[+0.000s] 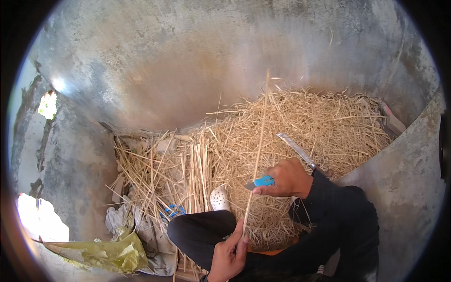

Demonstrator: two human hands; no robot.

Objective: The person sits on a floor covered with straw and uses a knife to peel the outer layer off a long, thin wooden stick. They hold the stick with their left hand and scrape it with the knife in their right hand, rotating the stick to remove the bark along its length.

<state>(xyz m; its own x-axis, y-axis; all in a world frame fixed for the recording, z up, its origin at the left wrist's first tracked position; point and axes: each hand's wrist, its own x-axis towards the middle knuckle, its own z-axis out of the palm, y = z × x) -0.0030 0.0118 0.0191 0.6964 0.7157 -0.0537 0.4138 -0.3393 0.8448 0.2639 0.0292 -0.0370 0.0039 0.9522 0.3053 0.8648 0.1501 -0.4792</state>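
My left hand (229, 254) pinches the lower end of a long dry straw stalk (260, 141) that rises up and away from me over the pile. My right hand (286, 178) grips a small blue-handled knife (260, 182), its blade pointing left and touching the stalk about midway. My black-clad knee (197, 232) sits just under the left hand. A white perforated clog (219, 198) shows beside the knee.
A big heap of loose straw (310, 127) fills the corner against a grey concrete wall (188, 61). A bundle of straight stalks (197, 169) lies left of it. A long machete-like blade (297, 149) rests on the heap. A yellow plastic bag (103, 254) and crumpled cloth lie at lower left.
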